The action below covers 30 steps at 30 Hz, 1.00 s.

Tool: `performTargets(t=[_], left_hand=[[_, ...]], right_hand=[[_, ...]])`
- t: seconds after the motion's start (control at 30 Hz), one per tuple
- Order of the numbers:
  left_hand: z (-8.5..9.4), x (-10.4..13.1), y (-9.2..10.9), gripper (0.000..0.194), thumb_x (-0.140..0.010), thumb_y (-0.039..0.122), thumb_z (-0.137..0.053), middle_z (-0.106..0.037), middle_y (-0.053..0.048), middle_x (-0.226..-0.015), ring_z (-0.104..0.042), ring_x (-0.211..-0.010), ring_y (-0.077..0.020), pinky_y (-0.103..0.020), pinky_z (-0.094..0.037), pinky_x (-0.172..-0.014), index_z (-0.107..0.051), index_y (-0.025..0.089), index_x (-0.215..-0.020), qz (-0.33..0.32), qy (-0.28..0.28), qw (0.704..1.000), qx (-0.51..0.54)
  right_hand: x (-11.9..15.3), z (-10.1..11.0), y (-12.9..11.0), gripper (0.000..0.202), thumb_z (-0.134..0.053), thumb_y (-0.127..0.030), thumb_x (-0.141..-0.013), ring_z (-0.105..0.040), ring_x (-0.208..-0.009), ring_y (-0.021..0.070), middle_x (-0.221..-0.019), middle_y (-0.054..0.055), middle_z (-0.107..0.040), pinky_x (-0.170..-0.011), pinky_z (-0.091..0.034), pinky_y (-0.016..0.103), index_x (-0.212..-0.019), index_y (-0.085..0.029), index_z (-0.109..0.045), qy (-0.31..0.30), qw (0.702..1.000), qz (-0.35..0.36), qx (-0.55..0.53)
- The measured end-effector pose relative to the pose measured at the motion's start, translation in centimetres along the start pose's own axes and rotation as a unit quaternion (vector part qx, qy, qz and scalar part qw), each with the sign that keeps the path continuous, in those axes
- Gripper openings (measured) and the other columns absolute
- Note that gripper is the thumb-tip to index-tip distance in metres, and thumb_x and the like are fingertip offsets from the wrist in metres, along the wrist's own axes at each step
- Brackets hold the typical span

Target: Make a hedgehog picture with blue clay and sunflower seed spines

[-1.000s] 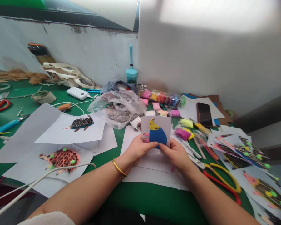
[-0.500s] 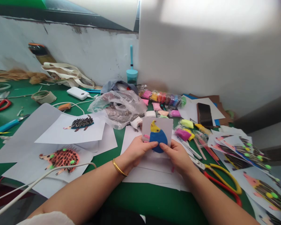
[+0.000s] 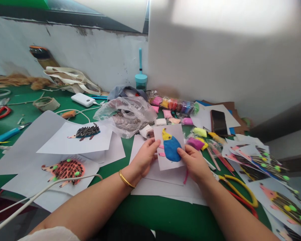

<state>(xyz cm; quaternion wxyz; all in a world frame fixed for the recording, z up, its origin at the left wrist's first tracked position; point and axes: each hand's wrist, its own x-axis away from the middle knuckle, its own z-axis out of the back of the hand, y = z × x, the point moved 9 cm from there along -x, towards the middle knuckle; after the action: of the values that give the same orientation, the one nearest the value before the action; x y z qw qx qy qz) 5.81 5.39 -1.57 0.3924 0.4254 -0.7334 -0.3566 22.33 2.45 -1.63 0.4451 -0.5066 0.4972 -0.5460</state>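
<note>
A small white card [image 3: 163, 164] is held up over white sheets of paper [image 3: 150, 185]. It bears a blue clay body [image 3: 172, 150] with a yellow head [image 3: 166, 135] and pink legs at its left side. My left hand [image 3: 145, 157], with a gold bangle at the wrist, grips the card's left edge between thumb and fingers. The right edge is pinched by my right hand [image 3: 193, 160], whose thumb lies on the blue clay. Below the card, a thin pink clay strip [image 3: 186, 176] shows near my right hand.
Hedgehog pictures lie at left [image 3: 69, 170] and right [image 3: 278, 197]. Yellow-and-red-handled scissors [image 3: 240, 190] sit beside my right forearm. Behind are a plastic bag of seeds [image 3: 127, 117], clay packets [image 3: 175, 104] and a phone [image 3: 218, 122]. A white cable [image 3: 40, 194] crosses the left front.
The card has tilted, its top now leaning left, and more of the blue body shows. My left thumb has moved off the clay to the card's left edge; my right hand has shifted slightly right.
</note>
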Motion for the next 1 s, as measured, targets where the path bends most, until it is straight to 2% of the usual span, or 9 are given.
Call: performTargets(t=[0.07, 0.13, 0.2, 0.3, 0.4, 0.5, 0.67, 0.83, 1.0], left_hand=[[1.9, -0.1, 1.9, 0.042, -0.088, 0.050, -0.060, -0.065, -0.007, -0.117, -0.063, -0.102, -0.0190, -0.030, -0.050, -0.082, -0.057, 0.024, -0.121, -0.093, 0.081, 0.992, -0.039], [3.4, 0.5, 4.2, 0.039, -0.091, 0.045, -0.057, -0.061, -0.007, -0.122, -0.058, -0.111, -0.0184, -0.031, -0.048, -0.091, -0.054, 0.025, -0.124, -0.207, 0.146, 0.964, -0.086], [3.8, 1.5, 6.1, 0.036, -0.092, 0.042, -0.056, -0.058, -0.006, -0.123, -0.055, -0.114, -0.0184, -0.033, -0.045, -0.098, -0.054, 0.026, -0.124, -0.298, 0.168, 0.931, -0.127], [3.1, 2.6, 7.6, 0.030, -0.095, 0.040, -0.053, -0.058, -0.006, -0.121, -0.055, -0.114, -0.0181, -0.034, -0.043, -0.101, -0.056, 0.025, -0.120, -0.360, 0.155, 0.901, -0.186], [2.0, 3.0, 7.9, 0.025, -0.097, 0.037, -0.050, -0.061, -0.006, -0.116, -0.058, -0.109, -0.0178, -0.034, -0.045, -0.098, -0.059, 0.023, -0.116, -0.365, 0.122, 0.892, -0.236], [0.5, 2.7, 7.7, 0.019, -0.096, 0.033, -0.051, -0.064, -0.006, -0.110, -0.060, -0.103, -0.0183, -0.035, -0.048, -0.094, -0.061, 0.022, -0.109, -0.354, 0.060, 0.882, -0.305], [-2.0, 2.1, 5.9, 0.026, -0.081, 0.027, -0.071, -0.064, -0.007, -0.113, -0.058, -0.111, -0.0240, -0.042, -0.046, -0.099, -0.065, 0.022, -0.106, -0.337, -0.047, 0.802, -0.491], [-2.3, 1.7, 4.7, 0.053, -0.071, 0.026, -0.081, -0.059, -0.009, -0.130, -0.052, -0.124, -0.0288, -0.048, -0.042, -0.106, -0.062, 0.023, -0.121, -0.324, -0.038, 0.733, -0.597], [-2.4, 1.7, 4.8, 0.050, -0.081, 0.028, -0.073, -0.060, -0.008, -0.134, -0.053, -0.125, -0.0272, -0.047, -0.040, -0.106, -0.057, 0.024, -0.129, -0.309, -0.038, 0.703, -0.639]], right_hand=[[-0.2, 0.5, 0.1, 0.042, -0.071, -0.051, -0.078, -0.066, -0.077, 0.0207, -0.088, 0.003, -0.073, -0.070, -0.053, 0.033, -0.108, -0.021, -0.066, -0.001, 1.000, -0.007, 0.012], [-0.3, 0.5, 0.0, 0.052, -0.071, -0.048, -0.078, -0.068, -0.086, 0.0237, -0.101, 0.005, -0.074, -0.075, -0.055, 0.036, -0.122, -0.023, -0.061, -0.028, 0.998, -0.013, 0.050], [-0.1, -0.5, -0.1, 0.047, -0.070, -0.044, -0.078, -0.068, -0.092, 0.0256, -0.108, 0.006, -0.073, -0.080, -0.055, 0.038, -0.120, -0.023, -0.065, -0.089, 0.989, -0.010, 0.121], [0.2, -1.7, -0.5, 0.042, -0.069, -0.038, -0.078, -0.068, -0.096, 0.0263, -0.110, 0.004, -0.073, -0.087, -0.053, 0.040, -0.118, -0.024, -0.069, -0.139, 0.964, 0.014, 0.227], [-0.2, -0.8, -1.2, 0.047, -0.062, -0.039, -0.084, -0.067, -0.097, 0.0260, -0.106, 0.005, -0.074, -0.091, -0.051, 0.042, -0.128, -0.025, -0.064, -0.072, 0.959, 0.054, 0.269], [-0.6, 0.6, -1.4, 0.045, -0.051, -0.044, -0.092, -0.065, -0.106, 0.0255, -0.113, 0.006, -0.073, -0.097, -0.049, 0.043, -0.132, -0.025, -0.060, -0.008, 0.969, 0.082, 0.232], [-0.9, 1.5, -0.4, 0.042, -0.048, -0.042, -0.095, -0.062, -0.110, 0.0231, -0.131, 0.006, -0.064, -0.096, -0.049, 0.044, -0.135, -0.029, -0.055, 0.000, 0.986, 0.070, 0.153], [-0.8, 1.1, -0.5, 0.047, -0.059, -0.031, -0.085, -0.063, -0.106, 0.0225, -0.131, 0.009, -0.063, -0.092, -0.050, 0.041, -0.132, -0.025, -0.056, 0.006, 0.990, 0.061, 0.131], [-0.4, 0.5, -1.3, 0.046, -0.060, -0.028, -0.082, -0.065, -0.096, 0.0200, -0.121, 0.009, -0.067, -0.087, -0.052, 0.039, -0.129, -0.025, -0.058, 0.003, 0.989, 0.082, 0.119]])
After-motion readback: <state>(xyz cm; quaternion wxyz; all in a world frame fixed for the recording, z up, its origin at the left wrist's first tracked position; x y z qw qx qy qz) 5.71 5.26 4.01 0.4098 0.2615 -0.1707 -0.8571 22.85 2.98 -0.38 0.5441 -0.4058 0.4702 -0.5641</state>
